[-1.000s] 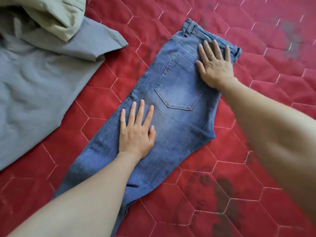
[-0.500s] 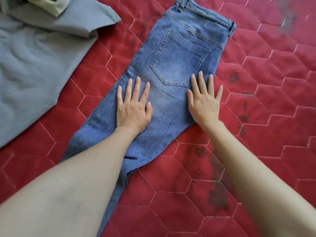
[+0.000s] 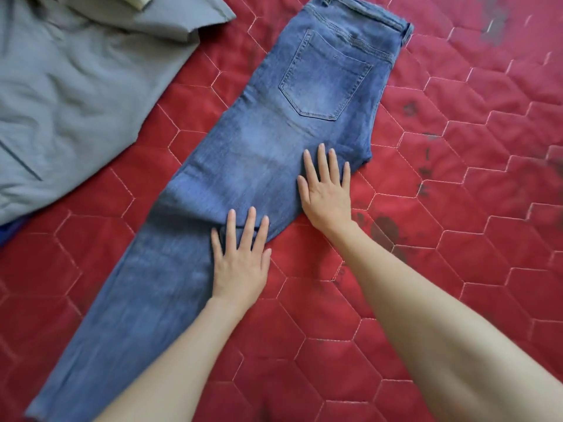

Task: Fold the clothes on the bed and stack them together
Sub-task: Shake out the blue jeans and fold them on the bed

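Now: left hand flat, fingers straight and slightly spread, pressing right edge of blue jeans at thigh. Right hand likewise flat, fingers spread, pressing same edge just below seat. Jeans folded lengthwise, back pocket up, lying diagonally on red quilted bedspread. Grey garment crumpled at upper left, apart from jeans.

Bed cover: you see a red quilted bedspread with pale hexagon stitching.
Marks: dark smudges stain it.
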